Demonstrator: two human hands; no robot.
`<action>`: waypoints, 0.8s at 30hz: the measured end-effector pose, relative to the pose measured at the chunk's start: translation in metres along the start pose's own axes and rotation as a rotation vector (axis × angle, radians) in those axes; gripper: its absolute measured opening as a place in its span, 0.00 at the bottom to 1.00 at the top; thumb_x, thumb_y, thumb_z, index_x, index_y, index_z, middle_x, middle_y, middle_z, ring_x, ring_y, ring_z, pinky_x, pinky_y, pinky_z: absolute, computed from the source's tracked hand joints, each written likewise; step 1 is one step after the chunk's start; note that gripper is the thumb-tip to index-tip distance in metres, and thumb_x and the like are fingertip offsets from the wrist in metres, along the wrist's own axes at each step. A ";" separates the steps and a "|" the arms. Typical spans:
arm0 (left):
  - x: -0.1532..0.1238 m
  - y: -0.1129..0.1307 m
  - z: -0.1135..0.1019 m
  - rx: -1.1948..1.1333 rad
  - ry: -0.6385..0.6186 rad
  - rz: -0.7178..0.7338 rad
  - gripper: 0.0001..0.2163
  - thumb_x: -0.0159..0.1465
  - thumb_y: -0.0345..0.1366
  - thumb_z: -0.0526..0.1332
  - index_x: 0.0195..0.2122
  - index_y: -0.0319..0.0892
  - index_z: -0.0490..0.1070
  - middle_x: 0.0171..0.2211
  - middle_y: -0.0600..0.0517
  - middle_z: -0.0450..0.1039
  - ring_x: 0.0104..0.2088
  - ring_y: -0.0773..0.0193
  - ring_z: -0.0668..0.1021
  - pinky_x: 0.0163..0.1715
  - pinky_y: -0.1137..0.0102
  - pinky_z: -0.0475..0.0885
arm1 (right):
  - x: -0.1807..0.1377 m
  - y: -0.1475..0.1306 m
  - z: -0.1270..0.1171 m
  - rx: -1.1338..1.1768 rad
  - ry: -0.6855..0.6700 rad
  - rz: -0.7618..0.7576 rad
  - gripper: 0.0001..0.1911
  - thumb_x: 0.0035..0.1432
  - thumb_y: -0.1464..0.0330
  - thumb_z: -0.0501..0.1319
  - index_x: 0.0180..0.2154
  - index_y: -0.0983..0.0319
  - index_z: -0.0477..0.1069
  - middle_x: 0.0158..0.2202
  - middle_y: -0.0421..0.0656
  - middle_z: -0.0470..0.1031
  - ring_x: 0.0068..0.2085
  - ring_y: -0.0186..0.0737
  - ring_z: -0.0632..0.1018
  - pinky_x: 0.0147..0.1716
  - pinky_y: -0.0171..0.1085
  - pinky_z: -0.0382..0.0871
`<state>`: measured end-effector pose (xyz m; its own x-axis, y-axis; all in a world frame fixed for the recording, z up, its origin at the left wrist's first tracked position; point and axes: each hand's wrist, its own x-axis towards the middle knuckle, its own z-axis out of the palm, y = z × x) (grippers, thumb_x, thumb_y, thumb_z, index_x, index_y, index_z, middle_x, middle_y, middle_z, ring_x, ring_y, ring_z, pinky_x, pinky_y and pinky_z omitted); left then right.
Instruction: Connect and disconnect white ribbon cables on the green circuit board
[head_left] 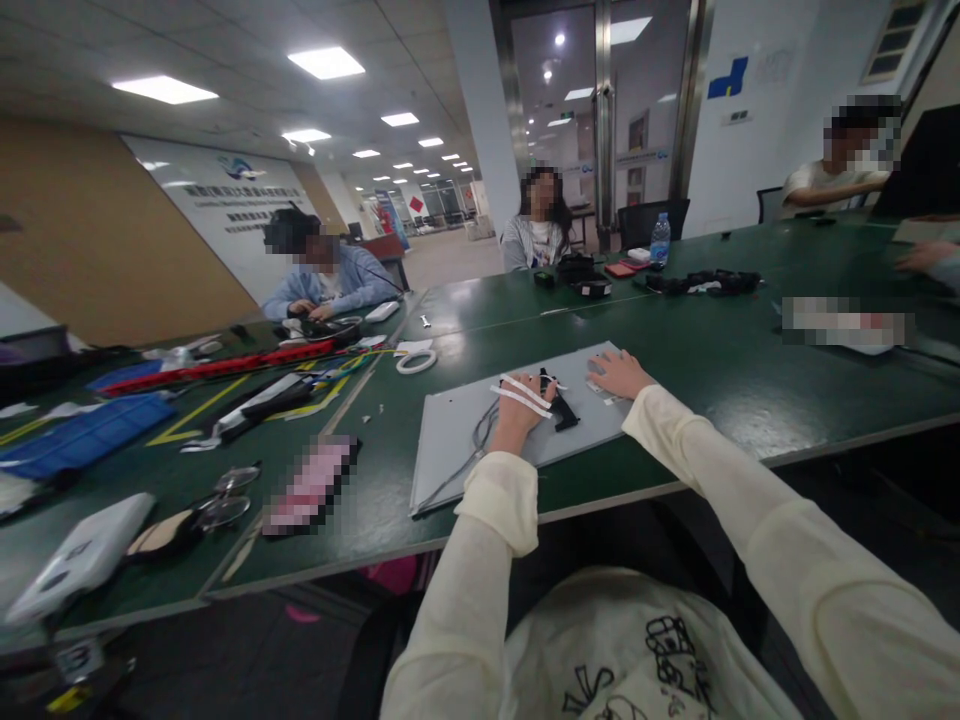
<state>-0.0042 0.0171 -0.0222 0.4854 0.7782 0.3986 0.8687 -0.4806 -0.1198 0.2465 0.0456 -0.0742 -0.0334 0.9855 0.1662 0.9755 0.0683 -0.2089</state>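
A light grey board [442,420] lies slanted on the table in front of me. My left hand [525,402] rests palm down on it, fingers stretched towards a black angular part [564,408]; its fingertips are at or against that part, and I cannot make out any grip. White strips [526,393] run across the back of this hand. A looped grey cable [480,445] lies left of the wrist. My right hand [619,375] lies flat on the board's right end, fingers spread, beside some small pale pieces [602,396] too small to name.
The green table [517,308] carries a tape roll [416,361], a phone-shaped pink thing [313,485], glasses [227,498], a white device [82,555] and a blue tray [90,435]. A water bottle [660,242] stands at the back. Several people sit around the table.
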 end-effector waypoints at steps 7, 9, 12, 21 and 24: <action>0.005 0.001 0.007 0.007 0.005 0.003 0.24 0.70 0.50 0.44 0.41 0.37 0.72 0.38 0.41 0.73 0.42 0.54 0.73 0.46 0.59 0.62 | -0.002 -0.002 -0.003 0.002 -0.019 0.020 0.34 0.63 0.45 0.43 0.65 0.52 0.56 0.67 0.48 0.53 0.64 0.62 0.57 0.59 0.58 0.52; 0.003 0.001 0.008 0.013 0.011 0.008 0.24 0.70 0.49 0.43 0.40 0.37 0.72 0.38 0.41 0.72 0.42 0.53 0.72 0.46 0.59 0.63 | -0.003 -0.004 -0.003 -0.001 -0.021 0.036 0.33 0.63 0.46 0.43 0.65 0.51 0.55 0.68 0.46 0.52 0.64 0.61 0.56 0.59 0.58 0.52; -0.001 0.002 0.009 -0.013 0.028 -0.009 0.23 0.70 0.49 0.43 0.40 0.37 0.71 0.39 0.40 0.72 0.43 0.53 0.72 0.46 0.59 0.63 | -0.004 -0.005 -0.002 -0.007 -0.016 0.073 0.32 0.64 0.48 0.42 0.65 0.50 0.55 0.68 0.44 0.52 0.65 0.60 0.55 0.59 0.57 0.52; 0.001 0.005 0.012 -0.094 0.027 0.009 0.19 0.69 0.46 0.46 0.42 0.39 0.72 0.41 0.40 0.72 0.45 0.49 0.72 0.47 0.56 0.63 | -0.013 -0.003 -0.001 0.006 -0.010 0.165 0.31 0.66 0.52 0.40 0.66 0.50 0.54 0.69 0.41 0.51 0.66 0.60 0.53 0.60 0.56 0.50; 0.004 0.006 0.011 -0.058 0.032 0.047 0.20 0.70 0.45 0.44 0.42 0.39 0.72 0.40 0.40 0.72 0.45 0.49 0.73 0.46 0.56 0.64 | -0.018 -0.004 -0.005 0.006 -0.023 0.205 0.30 0.66 0.52 0.39 0.66 0.50 0.53 0.69 0.41 0.50 0.66 0.59 0.52 0.61 0.56 0.50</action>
<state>0.0039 0.0218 -0.0313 0.5210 0.7414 0.4230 0.8376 -0.5395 -0.0860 0.2443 0.0269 -0.0713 0.1610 0.9821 0.0973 0.9610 -0.1336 -0.2421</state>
